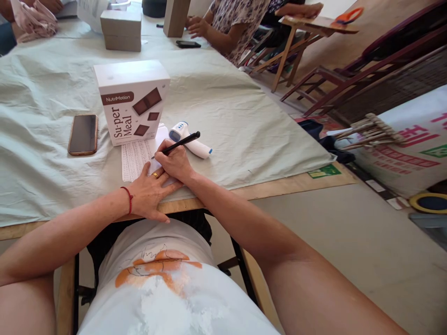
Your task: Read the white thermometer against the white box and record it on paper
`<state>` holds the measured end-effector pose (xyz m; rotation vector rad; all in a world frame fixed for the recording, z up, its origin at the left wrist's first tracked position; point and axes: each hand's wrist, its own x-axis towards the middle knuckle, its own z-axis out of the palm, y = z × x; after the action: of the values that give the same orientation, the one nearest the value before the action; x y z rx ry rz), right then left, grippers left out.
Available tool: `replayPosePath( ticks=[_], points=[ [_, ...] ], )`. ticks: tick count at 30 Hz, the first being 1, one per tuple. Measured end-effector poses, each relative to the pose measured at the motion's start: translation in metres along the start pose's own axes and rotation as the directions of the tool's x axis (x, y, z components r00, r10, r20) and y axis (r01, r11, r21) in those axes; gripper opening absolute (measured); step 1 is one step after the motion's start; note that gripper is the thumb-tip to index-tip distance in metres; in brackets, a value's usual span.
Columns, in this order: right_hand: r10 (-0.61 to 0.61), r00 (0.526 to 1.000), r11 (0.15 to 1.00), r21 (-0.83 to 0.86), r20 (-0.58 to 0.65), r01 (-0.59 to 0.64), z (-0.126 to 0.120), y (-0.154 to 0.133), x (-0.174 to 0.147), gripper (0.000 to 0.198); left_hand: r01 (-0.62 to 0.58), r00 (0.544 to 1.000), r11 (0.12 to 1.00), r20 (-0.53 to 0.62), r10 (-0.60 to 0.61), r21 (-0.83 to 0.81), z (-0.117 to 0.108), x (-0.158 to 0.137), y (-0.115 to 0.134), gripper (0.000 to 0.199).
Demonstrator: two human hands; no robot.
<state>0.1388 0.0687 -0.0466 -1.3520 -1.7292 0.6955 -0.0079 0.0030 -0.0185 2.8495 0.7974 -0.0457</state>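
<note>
Right hand (176, 163) holding pen (182, 142), left hand (146, 194) on paper (132, 160)

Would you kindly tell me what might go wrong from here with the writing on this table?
1. A finger of the left hand lies close to the tip of the black pen, so a stray stroke might mark it.
2. The right hand's grip is right beside the infrared thermometer and might nudge it.
3. The Su-per Meal box appears to stand partly on the paper, so a tug on that might shift or tip the box.
</note>
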Motion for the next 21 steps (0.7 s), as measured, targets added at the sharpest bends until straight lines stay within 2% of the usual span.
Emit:
replayPosePath(
  ticks=[13, 21],
  points=[
    [0.037, 0.998, 0.999, 0.030, -0.049, -0.035, 0.0001, -0.0010, -0.0019, 0.015, 0.002, 1.000, 1.000, 0.002, -0.002, 0.012, -0.0009, -0.0003, 0.0003, 0.105],
    [0.027, 0.999, 1.000, 0.001, -0.025, -0.027, 0.0003, 0.0024, -0.0007, 0.017, 0.004, 1.000, 1.000, 0.016, -0.004, 0.021, -0.0027, 0.0003, 0.0014, 0.105]
  ],
)
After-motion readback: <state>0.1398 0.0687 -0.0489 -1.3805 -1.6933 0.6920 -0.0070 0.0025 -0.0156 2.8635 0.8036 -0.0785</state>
